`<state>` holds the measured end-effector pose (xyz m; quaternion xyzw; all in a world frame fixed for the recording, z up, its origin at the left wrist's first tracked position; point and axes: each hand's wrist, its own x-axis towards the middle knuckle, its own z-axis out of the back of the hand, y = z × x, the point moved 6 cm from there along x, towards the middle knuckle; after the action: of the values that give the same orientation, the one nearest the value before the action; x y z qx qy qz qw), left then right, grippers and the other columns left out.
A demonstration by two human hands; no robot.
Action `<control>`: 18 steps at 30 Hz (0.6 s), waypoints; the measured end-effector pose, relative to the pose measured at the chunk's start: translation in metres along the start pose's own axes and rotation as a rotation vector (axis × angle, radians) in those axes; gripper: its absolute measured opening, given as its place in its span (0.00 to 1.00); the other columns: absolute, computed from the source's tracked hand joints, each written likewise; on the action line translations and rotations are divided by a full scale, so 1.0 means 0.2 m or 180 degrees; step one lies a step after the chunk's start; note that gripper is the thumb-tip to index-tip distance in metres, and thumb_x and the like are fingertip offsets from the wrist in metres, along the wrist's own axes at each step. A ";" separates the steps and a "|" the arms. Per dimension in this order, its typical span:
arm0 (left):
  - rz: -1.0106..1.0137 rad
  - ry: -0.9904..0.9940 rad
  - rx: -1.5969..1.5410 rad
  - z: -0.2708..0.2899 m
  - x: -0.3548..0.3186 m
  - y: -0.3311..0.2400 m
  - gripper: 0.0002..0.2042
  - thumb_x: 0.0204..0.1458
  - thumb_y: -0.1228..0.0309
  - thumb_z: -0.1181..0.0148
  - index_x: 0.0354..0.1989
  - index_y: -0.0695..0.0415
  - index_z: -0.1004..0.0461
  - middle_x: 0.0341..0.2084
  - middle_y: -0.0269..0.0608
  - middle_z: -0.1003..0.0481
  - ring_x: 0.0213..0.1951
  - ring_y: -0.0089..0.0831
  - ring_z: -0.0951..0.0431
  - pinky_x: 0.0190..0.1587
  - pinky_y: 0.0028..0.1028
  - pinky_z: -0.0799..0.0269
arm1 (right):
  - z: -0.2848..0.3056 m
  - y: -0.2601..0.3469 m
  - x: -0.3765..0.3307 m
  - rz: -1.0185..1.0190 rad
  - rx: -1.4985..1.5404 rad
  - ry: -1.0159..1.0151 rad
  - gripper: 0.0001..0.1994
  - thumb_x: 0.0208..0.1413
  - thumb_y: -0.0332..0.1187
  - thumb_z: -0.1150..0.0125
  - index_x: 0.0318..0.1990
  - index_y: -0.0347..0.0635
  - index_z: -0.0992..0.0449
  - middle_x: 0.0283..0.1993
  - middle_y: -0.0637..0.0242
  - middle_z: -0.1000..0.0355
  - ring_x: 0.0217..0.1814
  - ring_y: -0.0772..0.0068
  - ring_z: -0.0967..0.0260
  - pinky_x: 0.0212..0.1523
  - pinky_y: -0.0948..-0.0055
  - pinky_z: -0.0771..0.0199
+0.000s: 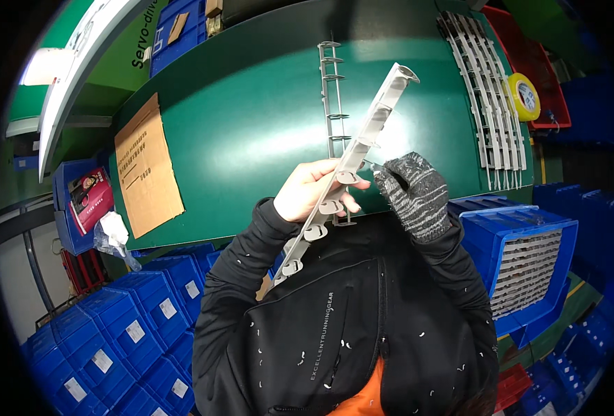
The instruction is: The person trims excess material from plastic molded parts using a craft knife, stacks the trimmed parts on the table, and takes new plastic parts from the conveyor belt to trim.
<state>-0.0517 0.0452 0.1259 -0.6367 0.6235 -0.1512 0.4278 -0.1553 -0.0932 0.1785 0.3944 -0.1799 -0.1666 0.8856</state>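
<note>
One long pale strip point(353, 158) is running slantwise through the centre of the frame, its upper end pointing toward the upper right and its lower end reaching down over the dark jacket point(348, 298). Curved tabs point(315, 232) are standing out along it at intervals. The left grip point(307, 188), a bare hand, is holding the strip near its middle, fingertips showing at its right edge. The right grip point(418, 197), in a grey striped glove, is hovering just right of the strip, fingers bent and narrow; whether they are pinching something small or touching the strip, I cannot tell. Being thin-walled, the strip is probably handling as light and fairly stiff, though its far ends may be flexing or twisting. Its smooth face is likely feeling slippery. The tabs are looking the most fragile, so the flat spine between them, close to mid-length, is offering the best hold. A similar strip point(326, 100) is lying on the green desk point(251, 139) at the upper centre, and several more strips point(487, 97) are lying side by side at the upper right
</note>
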 end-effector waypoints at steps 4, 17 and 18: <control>-0.0039 0.0052 0.0097 -0.01 0.01 0.00 0.22 0.56 0.62 0.47 0.53 0.66 0.36 0.45 0.55 0.28 0.34 0.36 0.20 0.34 0.27 0.22 | -0.02 0.01 0.01 0.0060 -0.0109 0.0037 0.06 0.47 0.29 0.37 0.31 0.37 0.25 0.28 0.56 0.30 0.30 0.56 0.30 0.31 0.65 0.31; 0.0528 0.0507 -0.0466 -0.06 0.05 0.06 0.25 0.57 0.60 0.49 0.55 0.67 0.39 0.39 0.58 0.26 0.28 0.41 0.20 0.28 0.31 0.22 | -0.12 -0.15 0.03 -0.1370 0.3798 0.0300 0.23 0.58 0.47 0.49 0.53 0.38 0.34 0.27 0.75 0.33 0.19 0.86 0.43 0.19 0.86 0.43; 0.0652 0.0670 -0.0510 -0.09 0.06 0.07 0.23 0.58 0.62 0.51 0.55 0.67 0.38 0.38 0.58 0.26 0.27 0.42 0.20 0.28 0.31 0.22 | -0.17 -0.16 0.00 -0.1971 0.4154 0.0142 0.20 0.58 0.45 0.48 0.51 0.39 0.33 0.26 0.74 0.34 0.18 0.88 0.45 0.16 0.88 0.47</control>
<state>-0.0726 0.0301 0.1220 -0.5825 0.7365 -0.1225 0.3212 -0.1441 -0.0907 0.1332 0.8791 -0.1046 -0.2605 0.3852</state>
